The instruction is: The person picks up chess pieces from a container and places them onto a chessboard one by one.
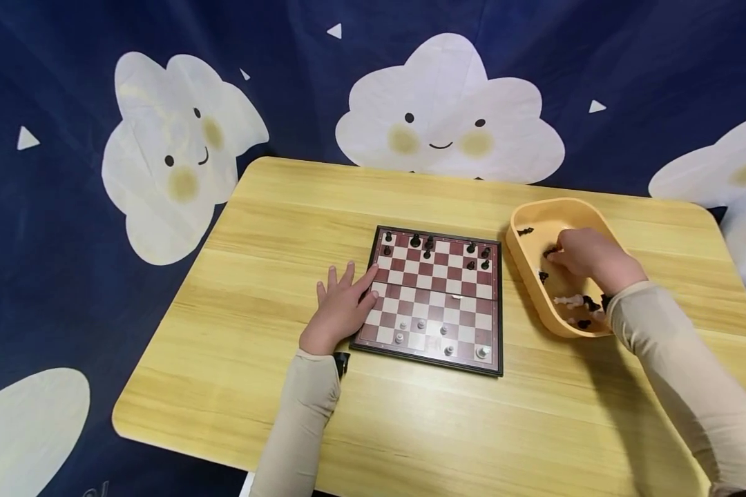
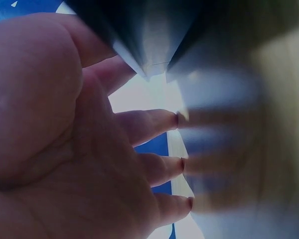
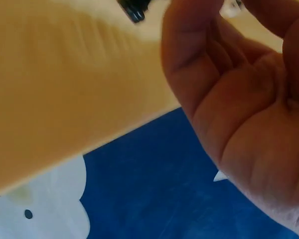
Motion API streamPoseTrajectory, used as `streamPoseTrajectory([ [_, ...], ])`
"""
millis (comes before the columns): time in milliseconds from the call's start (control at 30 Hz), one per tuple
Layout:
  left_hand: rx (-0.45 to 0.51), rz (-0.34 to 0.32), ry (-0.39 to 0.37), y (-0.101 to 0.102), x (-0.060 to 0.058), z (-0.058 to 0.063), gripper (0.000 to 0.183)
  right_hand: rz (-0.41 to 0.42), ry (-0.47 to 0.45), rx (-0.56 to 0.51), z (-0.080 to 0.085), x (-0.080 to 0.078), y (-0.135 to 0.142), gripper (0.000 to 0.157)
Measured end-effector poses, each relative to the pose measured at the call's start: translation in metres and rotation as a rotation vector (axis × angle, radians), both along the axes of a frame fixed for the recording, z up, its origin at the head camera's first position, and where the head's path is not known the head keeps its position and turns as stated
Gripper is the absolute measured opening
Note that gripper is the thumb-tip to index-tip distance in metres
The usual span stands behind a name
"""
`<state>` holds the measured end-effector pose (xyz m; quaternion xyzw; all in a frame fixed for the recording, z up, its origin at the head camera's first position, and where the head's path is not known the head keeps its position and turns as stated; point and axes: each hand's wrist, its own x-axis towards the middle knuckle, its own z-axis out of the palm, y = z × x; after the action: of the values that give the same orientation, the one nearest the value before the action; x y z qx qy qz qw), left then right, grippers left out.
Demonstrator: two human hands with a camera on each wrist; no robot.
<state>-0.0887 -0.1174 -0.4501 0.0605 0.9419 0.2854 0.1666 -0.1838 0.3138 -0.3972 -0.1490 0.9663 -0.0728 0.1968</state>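
Note:
A folding chessboard (image 1: 435,297) with red-brown and white squares lies on the table. Several black chess pieces (image 1: 429,243) stand on its far rows, several white ones (image 1: 444,330) on its near half. My left hand (image 1: 342,308) rests at the board's left edge, fingers spread; in the left wrist view its fingertips (image 2: 169,119) touch a surface that mirrors them. Inside the orange bin (image 1: 525,286), my right hand (image 1: 587,255) has its fingers curled and pinches a black chess piece (image 1: 550,251). The right wrist view shows a dark piece (image 3: 134,10) at the fingertips, partly hidden.
More black and white pieces lie in the bin, among them a white one (image 1: 570,301) and a black one (image 1: 525,231). The bin stands right of the board on the wooden table (image 1: 242,290). A dark blue cloth (image 1: 298,90) with clouds hangs behind.

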Motion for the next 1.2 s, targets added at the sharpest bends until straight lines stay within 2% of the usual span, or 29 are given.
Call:
streamPoseTrajectory([
  [133,0.007,-0.003,0.004,0.0,0.001,-0.001,0.054,-0.063,-0.019,-0.002,-0.007,-0.002,-0.001,0.023],
  [233,0.01,0.003,0.003,-0.001,0.001,-0.001,0.054,-0.074,-0.004,-0.028,-0.008,-0.002,-0.002,0.035],
  [367,0.001,0.009,0.001,-0.002,0.0,0.0,0.054,-0.007,0.063,-0.074,-0.009,-0.004,-0.007,0.055],
  [500,0.004,0.008,0.003,-0.001,0.0,0.0,0.054,0.065,0.121,-0.067,-0.014,-0.009,-0.012,0.04],
  [633,0.006,0.01,0.002,0.0,0.0,0.001,0.054,0.065,0.122,-0.062,-0.017,-0.014,-0.01,0.019],
  [700,0.002,0.009,0.005,0.0,0.001,0.001,0.054,0.075,0.118,-0.087,-0.017,-0.015,-0.007,0.014],
  [833,0.008,0.003,0.017,0.002,0.001,0.0,0.054,0.063,0.147,-0.211,-0.008,-0.013,-0.002,0.016],
  [1067,0.007,0.01,0.022,0.001,0.001,0.0,0.055,-0.183,0.274,-0.524,0.02,0.001,-0.01,0.031],
  [1200,0.006,0.012,0.012,0.001,0.0,-0.001,0.055,-0.251,0.376,-0.71,0.031,0.012,-0.028,0.028],
])
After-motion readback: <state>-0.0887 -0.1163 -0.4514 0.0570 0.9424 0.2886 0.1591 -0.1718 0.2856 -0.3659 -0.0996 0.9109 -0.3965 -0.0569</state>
